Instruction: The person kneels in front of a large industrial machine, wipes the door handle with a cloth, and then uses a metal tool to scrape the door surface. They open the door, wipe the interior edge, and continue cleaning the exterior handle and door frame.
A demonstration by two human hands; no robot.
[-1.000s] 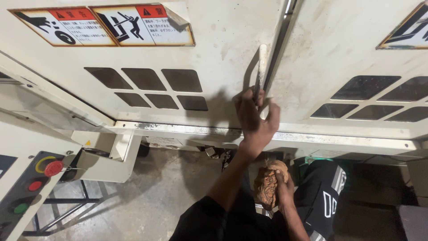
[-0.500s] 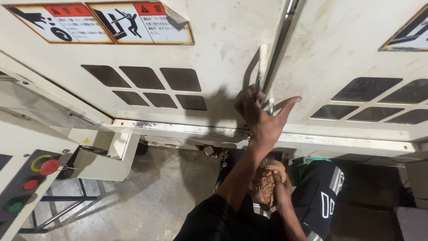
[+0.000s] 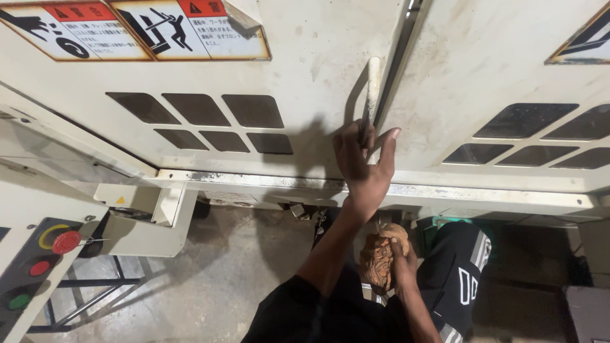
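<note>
Red-topped warning labels (upper left); left hand grips door handle.

Warning stickers with red headers and black pictograms are seen at the upper left of the frame, on a dirty cream machine panel. Dark slanted vent windows are set below them, left of centre; a second group of vent windows is seen at the right. Another sticker corner is cut off at the upper right. A worn metal rail runs along the panel's lower edge. A control box sits at the lower left, with a red mushroom button in a yellow ring, a smaller red button and a green button. Stained concrete floor is seen at bottom centre.
</note>
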